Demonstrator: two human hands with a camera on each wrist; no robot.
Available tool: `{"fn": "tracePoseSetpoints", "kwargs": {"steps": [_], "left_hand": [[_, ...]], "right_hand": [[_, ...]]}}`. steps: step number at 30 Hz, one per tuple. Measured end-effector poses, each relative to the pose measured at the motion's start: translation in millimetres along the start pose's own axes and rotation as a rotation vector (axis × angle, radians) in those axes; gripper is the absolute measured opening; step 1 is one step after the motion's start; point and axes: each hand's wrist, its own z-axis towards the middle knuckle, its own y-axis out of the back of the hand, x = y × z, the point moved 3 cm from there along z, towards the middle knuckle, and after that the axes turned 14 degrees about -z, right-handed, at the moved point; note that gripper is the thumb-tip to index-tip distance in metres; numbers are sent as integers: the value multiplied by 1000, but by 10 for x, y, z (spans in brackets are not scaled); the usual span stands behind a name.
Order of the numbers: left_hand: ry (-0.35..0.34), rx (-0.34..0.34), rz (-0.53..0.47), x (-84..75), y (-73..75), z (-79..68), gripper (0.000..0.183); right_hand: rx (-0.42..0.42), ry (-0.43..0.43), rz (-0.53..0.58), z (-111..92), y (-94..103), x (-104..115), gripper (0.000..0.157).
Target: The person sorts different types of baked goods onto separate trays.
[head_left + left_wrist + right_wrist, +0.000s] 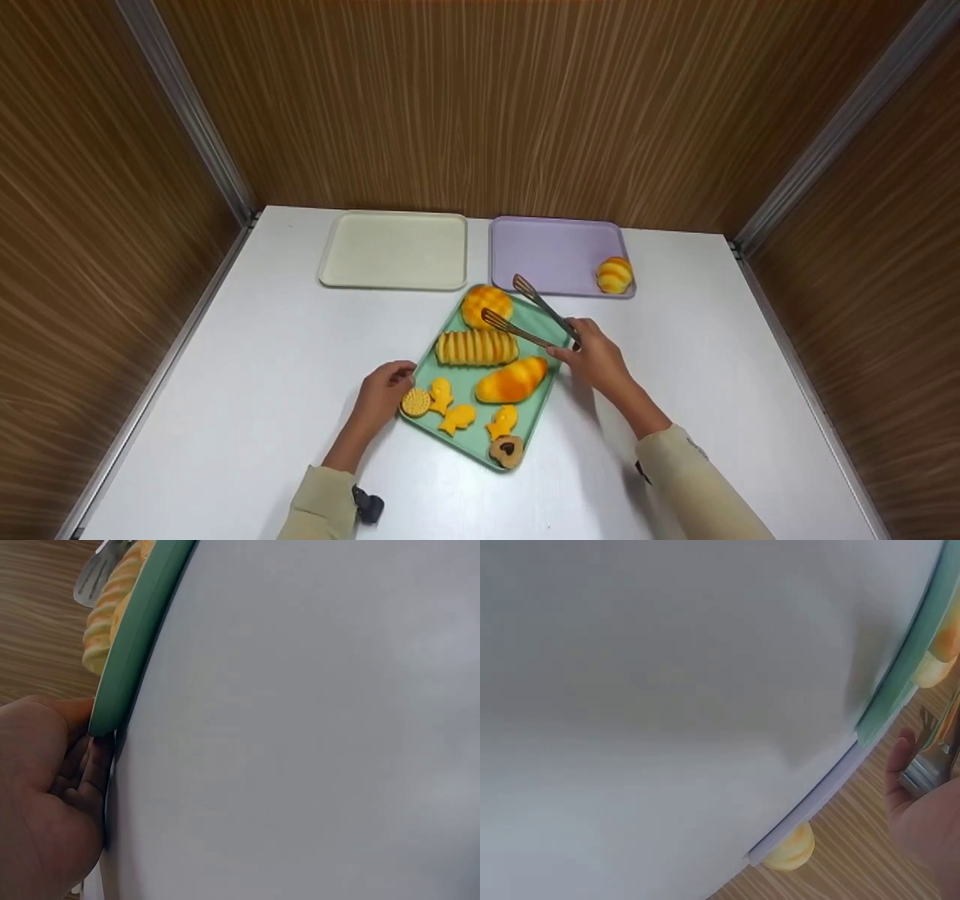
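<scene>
My right hand [598, 356] holds metal food tongs [551, 311] with their slotted ends spread apart over the far part of a green tray [540, 412]. One end overlaps a round scored bun [486, 306] in the head view. My left hand [386, 390] pinches the green tray's left corner, fingers at its rim in the left wrist view. Also on this tray lie a ridged loaf [477, 349], a smooth oval bread roll [512, 380], a round biscuit [415, 403], several fish-shaped biscuits [459, 418] and a heart-centred cookie [506, 451].
Behind the green tray, a cream tray [394, 251] lies at the left. To its right a purple tray [551, 251] bears a striped round roll [615, 275] in its near right corner. Wood-grain panels [480, 105] enclose the white table [262, 360] at the back and sides.
</scene>
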Motion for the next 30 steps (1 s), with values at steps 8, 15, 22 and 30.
{"fn": "tracePoseSetpoints", "kwargs": {"steps": [8, 15, 22, 30], "left_hand": [[-4, -2, 6, -12, -8, -11, 26], [1, 0, -4, -12, -6, -14, 27], [-2, 2, -10, -6, 4, -11, 27], [-7, 1, 3, -9, 6, -17, 27]], "right_hand": [[20, 1, 33, 88, -66, -8, 68], [16, -6, 36, 165, -119, -35, 69], [50, 31, -13, 260, -20, -25, 71], [146, 72, -59, 354, 62, -55, 71]]}}
